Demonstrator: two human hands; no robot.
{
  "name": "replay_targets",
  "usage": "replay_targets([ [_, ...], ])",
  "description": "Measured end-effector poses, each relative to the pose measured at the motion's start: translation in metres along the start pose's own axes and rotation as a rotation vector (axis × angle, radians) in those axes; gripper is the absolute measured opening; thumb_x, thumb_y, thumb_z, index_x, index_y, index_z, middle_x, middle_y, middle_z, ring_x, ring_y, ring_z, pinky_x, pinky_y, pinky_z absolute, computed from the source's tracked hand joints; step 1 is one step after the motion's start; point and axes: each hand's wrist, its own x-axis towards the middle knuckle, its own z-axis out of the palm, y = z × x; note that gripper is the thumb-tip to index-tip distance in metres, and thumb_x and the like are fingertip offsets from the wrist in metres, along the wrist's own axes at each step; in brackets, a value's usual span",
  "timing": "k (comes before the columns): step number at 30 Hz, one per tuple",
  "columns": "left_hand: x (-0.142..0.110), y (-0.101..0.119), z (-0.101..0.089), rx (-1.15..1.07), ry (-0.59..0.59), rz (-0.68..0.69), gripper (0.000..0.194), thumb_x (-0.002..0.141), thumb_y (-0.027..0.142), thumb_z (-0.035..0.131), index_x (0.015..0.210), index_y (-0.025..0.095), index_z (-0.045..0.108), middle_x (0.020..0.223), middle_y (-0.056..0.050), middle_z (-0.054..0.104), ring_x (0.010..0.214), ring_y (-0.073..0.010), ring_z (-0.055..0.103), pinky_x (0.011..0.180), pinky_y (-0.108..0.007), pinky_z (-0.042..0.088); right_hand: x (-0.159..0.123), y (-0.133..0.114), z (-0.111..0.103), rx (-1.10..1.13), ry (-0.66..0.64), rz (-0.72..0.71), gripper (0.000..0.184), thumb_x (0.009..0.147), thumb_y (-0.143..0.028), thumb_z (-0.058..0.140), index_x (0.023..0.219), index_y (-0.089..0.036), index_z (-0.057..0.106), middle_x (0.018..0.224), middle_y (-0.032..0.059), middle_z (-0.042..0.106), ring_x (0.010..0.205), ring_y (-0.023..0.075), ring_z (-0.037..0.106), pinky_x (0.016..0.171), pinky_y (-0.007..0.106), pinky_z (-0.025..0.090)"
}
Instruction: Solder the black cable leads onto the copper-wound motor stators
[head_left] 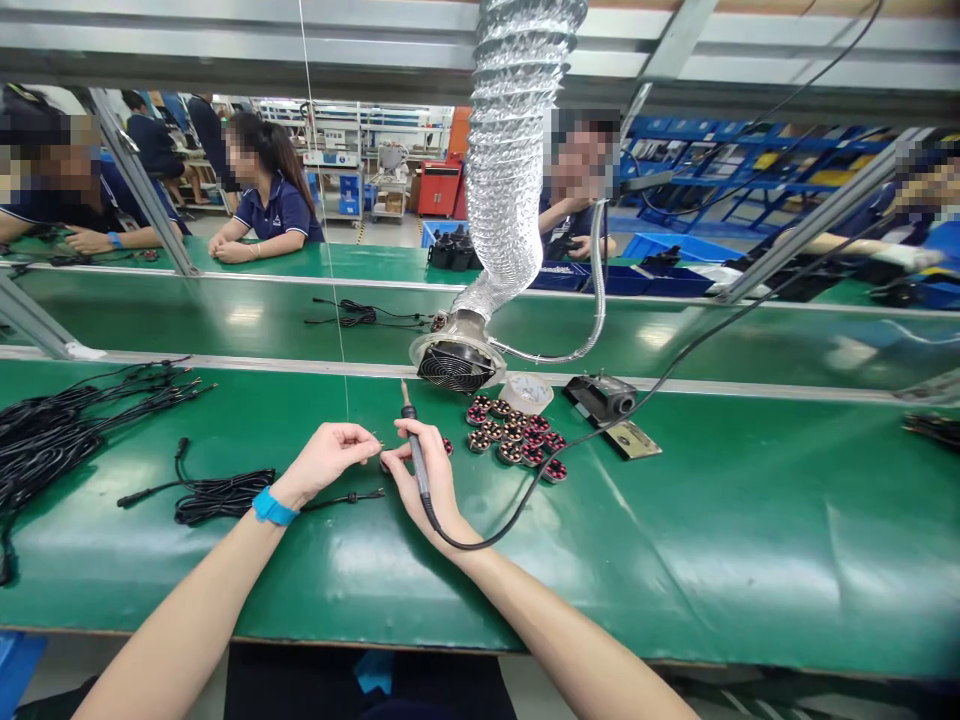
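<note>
My right hand [431, 482] is closed around a soldering iron [417, 455], its tip pointing up and away from me. The thumb and fingertips of that hand are close to a small round part, mostly hidden. My left hand [330, 462], with a blue band [274, 507] on the wrist, pinches something tiny and yellowish at its fingertips, too small to name. A thin strand [341, 345] hangs from above and passes down behind the left hand. Below and left of it lies a coiled black cable [225, 497], its stripped end near my hands.
Several small round copper-wound parts [514, 437] lie right of my hands, near a tape roll [526, 393] and an iron stand [604, 400]. A fume fan [455, 362] hangs ahead on a foil duct [510, 150]. Black cables [52, 440] pile at left. Co-workers sit opposite.
</note>
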Motion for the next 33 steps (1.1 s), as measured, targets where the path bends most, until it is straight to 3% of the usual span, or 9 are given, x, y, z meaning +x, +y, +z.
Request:
replay_targets([
  [6,-0.004,0.001,0.007,0.156,0.010,0.044,0.024,0.080,0.035,0.066,0.075,0.012,0.070,0.065,0.000,0.061,0.060,-0.0109,0.045,0.057,-0.024,0.033,0.005,-0.010,-0.006,-0.147,0.027,-0.196,0.048,0.083,-0.013,0.068,0.126,-0.028,0.053,0.107,0.0046,0.056,0.094,0.0174,0.067,0.091,0.036,0.055],
  [10,-0.007,0.001,0.011,0.230,-0.019,0.052,0.025,0.082,0.036,0.064,0.072,0.013,0.067,0.059,0.003,0.053,0.056,-0.0093,0.039,0.052,-0.023,0.028,0.007,-0.011,-0.008,-0.135,-0.004,-0.222,0.041,0.087,-0.011,0.061,0.124,-0.028,0.054,0.106,0.0047,0.058,0.089,0.0152,0.068,0.091,0.034,0.055],
  [13,-0.008,0.005,0.009,0.243,-0.037,0.039,0.026,0.083,0.038,0.064,0.075,0.013,0.070,0.063,0.001,0.057,0.058,-0.0104,0.043,0.054,-0.023,0.032,0.008,-0.007,-0.009,-0.057,0.009,-0.126,0.035,0.087,-0.011,0.060,0.119,-0.026,0.058,0.106,0.0044,0.059,0.080,0.0129,0.068,0.087,0.032,0.055],
  [18,-0.010,0.015,0.004,0.263,-0.069,0.063,0.025,0.082,0.039,0.066,0.079,0.015,0.074,0.075,-0.003,0.067,0.068,-0.0143,0.054,0.062,-0.024,0.040,0.011,0.002,-0.008,0.309,-0.074,0.163,0.041,0.082,-0.023,0.069,0.120,-0.024,0.054,0.104,0.0038,0.063,0.071,0.0121,0.070,0.074,0.028,0.056],
  [21,-0.009,0.017,0.003,0.262,-0.087,0.074,0.026,0.082,0.040,0.066,0.076,0.016,0.073,0.076,-0.003,0.068,0.070,-0.0153,0.057,0.065,-0.025,0.043,0.011,0.004,-0.008,0.389,-0.115,0.197,0.042,0.082,-0.024,0.069,0.120,-0.023,0.053,0.104,0.0042,0.063,0.070,0.0127,0.071,0.072,0.029,0.057],
  [24,-0.009,0.014,0.001,0.193,-0.138,0.035,0.028,0.083,0.043,0.065,0.081,0.016,0.073,0.075,-0.003,0.068,0.070,-0.0152,0.058,0.065,-0.025,0.044,0.009,0.002,-0.009,0.265,-0.104,0.119,0.040,0.081,-0.018,0.067,0.120,-0.025,0.056,0.108,0.0041,0.062,0.075,0.0136,0.072,0.081,0.033,0.057],
  [28,-0.009,0.010,0.000,0.111,-0.187,-0.077,0.036,0.086,0.049,0.062,0.087,0.014,0.070,0.055,0.002,0.054,0.051,-0.0111,0.047,0.051,-0.023,0.036,0.007,-0.003,-0.011,0.027,-0.088,-0.017,0.038,0.082,-0.010,0.063,0.116,-0.026,0.059,0.105,0.0034,0.061,0.081,0.0144,0.071,0.089,0.035,0.055],
  [33,-0.006,0.009,0.005,0.065,-0.120,-0.090,0.033,0.082,0.046,0.067,0.077,0.014,0.068,0.056,0.004,0.050,0.051,-0.0083,0.039,0.050,-0.022,0.029,0.004,-0.003,-0.008,-0.008,-0.091,-0.073,0.035,0.086,-0.008,0.057,0.115,-0.026,0.060,0.107,0.0027,0.055,0.077,0.0119,0.069,0.088,0.031,0.055],
])
